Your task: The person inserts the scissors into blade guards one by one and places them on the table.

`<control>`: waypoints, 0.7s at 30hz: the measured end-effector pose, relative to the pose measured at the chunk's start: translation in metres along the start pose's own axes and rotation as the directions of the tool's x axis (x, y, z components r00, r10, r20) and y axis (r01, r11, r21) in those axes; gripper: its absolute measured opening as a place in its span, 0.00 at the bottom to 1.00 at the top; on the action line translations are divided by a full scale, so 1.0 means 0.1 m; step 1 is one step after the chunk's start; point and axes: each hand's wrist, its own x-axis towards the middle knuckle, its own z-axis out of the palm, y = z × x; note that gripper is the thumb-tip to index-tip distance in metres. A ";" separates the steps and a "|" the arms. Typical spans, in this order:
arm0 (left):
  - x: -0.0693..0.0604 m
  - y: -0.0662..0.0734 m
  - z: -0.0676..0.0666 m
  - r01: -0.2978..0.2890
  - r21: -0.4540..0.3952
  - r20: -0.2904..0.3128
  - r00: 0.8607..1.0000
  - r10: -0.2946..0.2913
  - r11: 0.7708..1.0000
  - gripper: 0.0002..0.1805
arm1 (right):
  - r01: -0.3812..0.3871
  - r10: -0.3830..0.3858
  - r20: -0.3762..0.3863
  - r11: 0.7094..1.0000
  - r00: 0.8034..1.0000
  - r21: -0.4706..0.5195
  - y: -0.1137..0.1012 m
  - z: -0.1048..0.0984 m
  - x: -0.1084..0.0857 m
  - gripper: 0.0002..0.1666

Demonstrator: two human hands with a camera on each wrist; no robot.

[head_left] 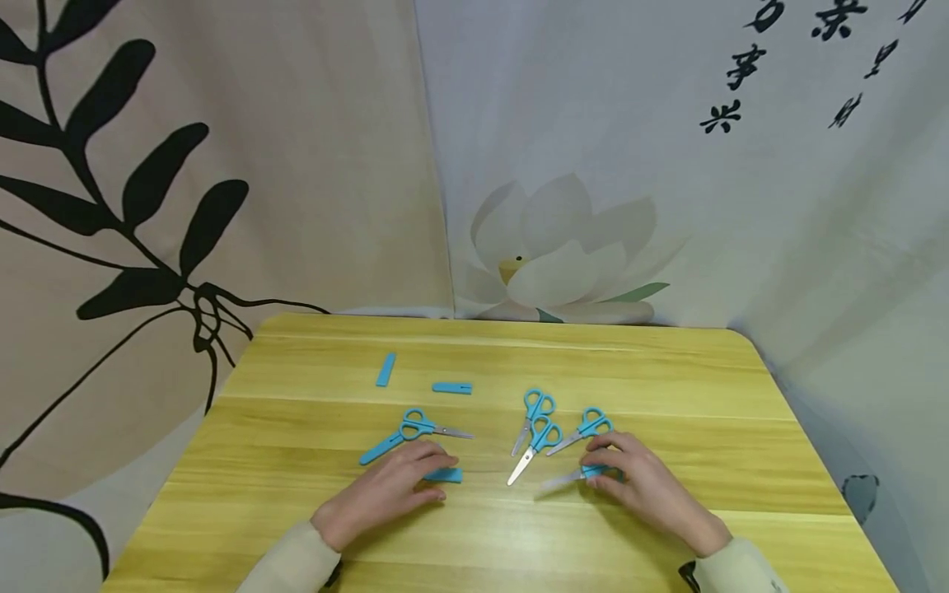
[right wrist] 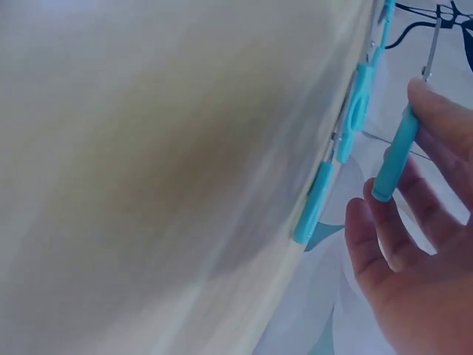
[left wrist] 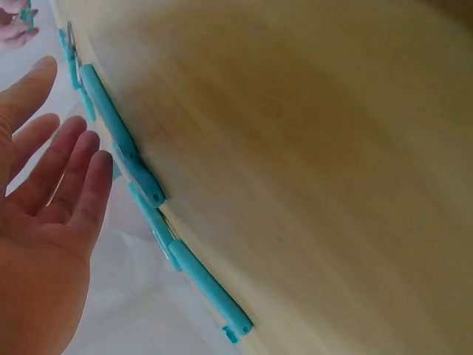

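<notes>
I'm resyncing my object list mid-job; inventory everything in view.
Backdrop: two panels, beige and whitish, printed, behind everything
Table: one, yellow, centre
Scissors: four, blue handles, on table: one left, three grouped right
Held scissors: one, blue handles, over table's right half
Flat strips, possibly blade covers: four visible, blue, table's left half
Sleeves: two, cream, forearms
Dark pieces: two, black, at wrists
Left hand: one, over nearest strip
Right hand: one, gripping held scissors
</notes>
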 end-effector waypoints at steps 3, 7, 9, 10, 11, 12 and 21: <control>0.02 0.00 0.00 0.022 -0.023 0.027 0.999 -0.021 0.999 0.26 | -0.003 0.003 -0.010 1.000 1.000 -0.005 -0.01 -0.02 0.02 0.15; 0.03 -0.01 -0.01 0.077 -0.069 0.079 0.994 -0.072 0.995 0.25 | -0.004 0.004 -0.016 1.000 1.000 0.001 -0.01 -0.03 0.03 0.15; 0.02 -0.01 -0.02 0.102 -0.089 0.100 0.991 -0.093 0.991 0.24 | -0.005 0.005 -0.018 1.000 1.000 0.006 -0.02 -0.03 0.03 0.14; 0.02 -0.02 -0.02 0.109 -0.094 0.106 0.989 -0.099 0.990 0.24 | -0.006 0.007 -0.019 1.000 1.000 0.011 -0.02 -0.03 0.03 0.14; 0.02 -0.02 -0.02 0.115 -0.097 0.110 0.988 -0.104 0.989 0.23 | -0.008 0.008 -0.019 1.000 1.000 0.018 -0.03 -0.03 0.03 0.14; 0.02 -0.02 -0.02 0.119 -0.101 0.112 0.988 -0.108 0.988 0.22 | -0.008 0.009 -0.019 1.000 1.000 0.026 -0.03 -0.03 0.03 0.15; 0.02 -0.06 0.00 0.098 -0.083 0.084 0.992 -0.091 0.992 0.16 | 0.022 -0.020 -0.027 0.998 0.999 0.058 -0.06 -0.02 0.06 0.16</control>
